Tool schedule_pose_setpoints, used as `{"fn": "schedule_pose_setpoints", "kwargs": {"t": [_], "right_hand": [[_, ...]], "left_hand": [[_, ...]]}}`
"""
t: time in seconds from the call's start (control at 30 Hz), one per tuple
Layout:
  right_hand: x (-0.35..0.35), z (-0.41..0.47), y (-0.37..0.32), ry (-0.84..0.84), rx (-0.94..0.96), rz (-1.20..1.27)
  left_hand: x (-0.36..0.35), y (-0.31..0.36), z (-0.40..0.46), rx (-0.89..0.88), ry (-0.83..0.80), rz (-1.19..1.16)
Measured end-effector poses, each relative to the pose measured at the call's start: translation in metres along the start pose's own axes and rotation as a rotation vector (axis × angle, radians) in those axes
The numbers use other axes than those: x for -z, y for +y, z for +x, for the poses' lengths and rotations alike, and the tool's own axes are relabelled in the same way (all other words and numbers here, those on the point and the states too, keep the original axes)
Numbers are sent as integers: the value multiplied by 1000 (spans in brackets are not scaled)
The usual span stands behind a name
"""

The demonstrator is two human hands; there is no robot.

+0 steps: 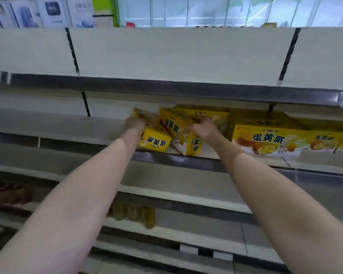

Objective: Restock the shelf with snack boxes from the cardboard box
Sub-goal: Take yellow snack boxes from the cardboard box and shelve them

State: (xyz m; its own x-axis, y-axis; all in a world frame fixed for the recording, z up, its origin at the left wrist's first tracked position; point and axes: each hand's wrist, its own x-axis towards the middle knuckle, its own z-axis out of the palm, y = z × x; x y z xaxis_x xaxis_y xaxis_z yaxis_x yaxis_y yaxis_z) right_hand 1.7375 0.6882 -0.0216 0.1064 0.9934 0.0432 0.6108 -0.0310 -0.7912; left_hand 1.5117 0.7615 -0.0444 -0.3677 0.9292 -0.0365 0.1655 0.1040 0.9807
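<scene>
The left hand [135,123] grips a yellow box [154,142], fingers curled over its far top edge; the box lies flat with its print upside down toward the camera, so it looks only half set in place. The right hand [203,128] grips a second box [183,133], which stands tilted on a corner, leaning against the left box. Both sit on the shelf [67,123] near its front lip, probably carried up as a pair and now being squared one at a time. Just right of the tilted box, a row of stocked boxes [267,140] faces front, labels upright, which is the pattern the new ones should likely match. Left of the left box the shelf is bare board. The cardboard box is not in view.
</scene>
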Motion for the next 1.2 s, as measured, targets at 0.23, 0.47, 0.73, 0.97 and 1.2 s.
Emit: {"fn": "schedule_pose_setpoints", "kwargs": {"t": [0.23,0.47,0.73,0.97,1.2], "right_hand": [[-16,22,-4,-16,115,-14],[-10,38,-4,-44,161,-142],[10,51,8,107,158,-509],[16,40,36,136,351,-697],[7,42,33,191,256,-398]], "left_hand": [[-8,11,-18,-73,-104,403],[-12,21,-3,-279,78,936],[-53,32,-8,-869,-256,1018],[-85,18,-12,-935,-274,1073],[-78,11,-31,-1098,-129,1387]]}}
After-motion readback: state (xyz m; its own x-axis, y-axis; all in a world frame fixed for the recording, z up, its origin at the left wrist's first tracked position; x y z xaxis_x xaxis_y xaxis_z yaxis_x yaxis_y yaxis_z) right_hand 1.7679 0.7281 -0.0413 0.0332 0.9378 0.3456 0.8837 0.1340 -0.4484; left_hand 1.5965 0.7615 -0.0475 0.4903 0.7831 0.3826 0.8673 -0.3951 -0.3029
